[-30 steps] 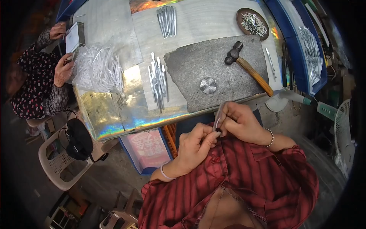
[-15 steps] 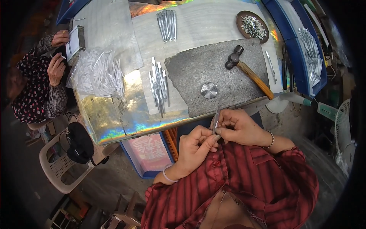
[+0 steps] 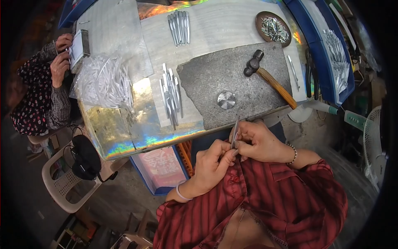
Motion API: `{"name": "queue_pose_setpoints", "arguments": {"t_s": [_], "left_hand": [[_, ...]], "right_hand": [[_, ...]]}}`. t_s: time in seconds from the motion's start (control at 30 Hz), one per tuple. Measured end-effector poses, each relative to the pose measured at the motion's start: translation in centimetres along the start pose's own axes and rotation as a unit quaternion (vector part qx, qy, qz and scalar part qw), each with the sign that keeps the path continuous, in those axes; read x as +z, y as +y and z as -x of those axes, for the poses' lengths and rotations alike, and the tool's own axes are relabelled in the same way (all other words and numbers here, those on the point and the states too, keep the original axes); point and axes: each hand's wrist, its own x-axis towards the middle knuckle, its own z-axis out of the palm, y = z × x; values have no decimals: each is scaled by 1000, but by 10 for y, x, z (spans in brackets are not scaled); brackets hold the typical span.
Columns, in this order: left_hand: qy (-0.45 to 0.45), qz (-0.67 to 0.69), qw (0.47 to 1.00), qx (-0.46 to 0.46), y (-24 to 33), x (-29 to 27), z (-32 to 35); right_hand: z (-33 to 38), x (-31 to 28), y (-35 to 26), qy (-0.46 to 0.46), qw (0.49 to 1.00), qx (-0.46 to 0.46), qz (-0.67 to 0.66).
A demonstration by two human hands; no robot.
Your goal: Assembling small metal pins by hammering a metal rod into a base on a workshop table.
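Just in front of the table's near edge, my left hand (image 3: 212, 164) and my right hand (image 3: 260, 142) meet, fingers closed around a slim silver metal piece (image 3: 236, 129). Its thin end points up and away from me; my fingers hide the lower part. Beyond it, a round shiny metal disc (image 3: 226, 100) lies on a grey stone slab (image 3: 215, 74). A ball-peen hammer (image 3: 271, 81) with a wooden handle rests on the slab's right side. Left of the slab lies a loose bundle of slim silver pieces (image 3: 170, 96) on white sheeting.
A brown bowl (image 3: 272, 28) of small metal pins stands at the back right. Dark-handled pliers (image 3: 311, 74) lie beside a blue bin (image 3: 346, 89). A second silver bundle (image 3: 178, 29) lies farther back. Leftward are a full plastic bag (image 3: 103, 81) and a co-worker's hands (image 3: 61, 66) at a small box.
The metal piece has turned slightly in my fingers and shows a darker side. My left fingers have shifted a little. The co-worker's lower hand has moved up to the small box.
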Motion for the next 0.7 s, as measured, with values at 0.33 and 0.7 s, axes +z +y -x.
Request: {"name": "queue_pose_setpoints", "arguments": {"t_s": [0.33, 0.7], "left_hand": [[-8, 51, 998, -20, -1, -1, -2], [12, 100, 994, -35, -7, 0, 1]], "right_hand": [[0, 1, -4, 13, 990, 24, -137], [-5, 3, -5, 13, 987, 27, -155]]}}
